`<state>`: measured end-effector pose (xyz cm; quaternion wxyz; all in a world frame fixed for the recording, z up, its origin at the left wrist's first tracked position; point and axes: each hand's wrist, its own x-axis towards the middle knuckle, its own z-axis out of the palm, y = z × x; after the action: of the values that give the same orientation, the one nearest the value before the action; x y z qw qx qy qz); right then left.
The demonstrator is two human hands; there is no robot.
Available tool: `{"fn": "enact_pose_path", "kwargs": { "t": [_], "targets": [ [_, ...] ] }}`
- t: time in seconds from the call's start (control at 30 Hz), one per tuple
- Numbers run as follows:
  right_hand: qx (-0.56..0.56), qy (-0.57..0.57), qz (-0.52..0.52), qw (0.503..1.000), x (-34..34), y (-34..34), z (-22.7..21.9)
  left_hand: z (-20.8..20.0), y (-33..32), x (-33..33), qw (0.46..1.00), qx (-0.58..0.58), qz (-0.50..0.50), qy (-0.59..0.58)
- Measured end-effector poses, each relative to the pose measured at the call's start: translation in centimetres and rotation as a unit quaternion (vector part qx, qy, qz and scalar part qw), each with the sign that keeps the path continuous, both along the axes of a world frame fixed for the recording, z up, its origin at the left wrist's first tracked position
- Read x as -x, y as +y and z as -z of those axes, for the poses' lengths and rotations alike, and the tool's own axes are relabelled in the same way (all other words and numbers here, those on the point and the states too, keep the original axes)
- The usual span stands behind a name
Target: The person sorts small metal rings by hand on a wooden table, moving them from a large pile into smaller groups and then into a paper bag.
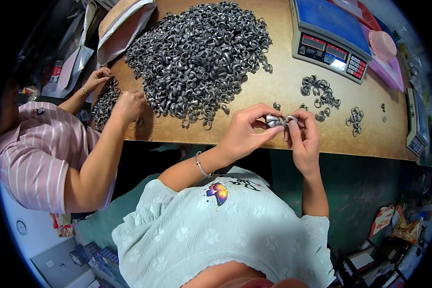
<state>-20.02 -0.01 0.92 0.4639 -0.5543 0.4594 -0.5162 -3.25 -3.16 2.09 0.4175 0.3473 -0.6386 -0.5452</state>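
Observation:
Over the table's front edge, my left hand (248,129) pinches a few grey metal rings (273,120) between thumb and fingers. Close against it, my right hand (302,139) grips another metal ring (291,118) in its fingertips. The two hands almost touch, and the rings' inner sides are partly hidden by my fingers. A single ring (277,105) lies on the table just beyond my hands. To their right is a small cluster of rings (321,91), with a smaller group (355,120) farther right. A large heap of similar rings (201,57) covers the table to the left.
A blue-topped digital scale (331,38) stands at the back right, and another scale (417,122) at the right edge. Pink plastic containers (384,48) sit behind. At left, a co-worker in a striped shirt (57,153) handles a smaller ring pile (105,105) beside a white sack (125,31).

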Motion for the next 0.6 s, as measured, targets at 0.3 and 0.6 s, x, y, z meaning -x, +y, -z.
{"fn": "enact_pose_path", "kwargs": {
  "t": [0.3, 0.6],
  "targets": [
    [0.152, 0.137, 0.047, 0.978, -1.5, 0.8, 0.4, 0.7, 1.1, 0.6, 0.989, -0.094, -0.061, 0.091],
    [0.099, 0.025, 0.035, 0.994, -1.0, 0.9, 1.5, -0.1, 0.9, -0.6, 0.988, -0.129, 0.024, 0.076]
  ]
}}
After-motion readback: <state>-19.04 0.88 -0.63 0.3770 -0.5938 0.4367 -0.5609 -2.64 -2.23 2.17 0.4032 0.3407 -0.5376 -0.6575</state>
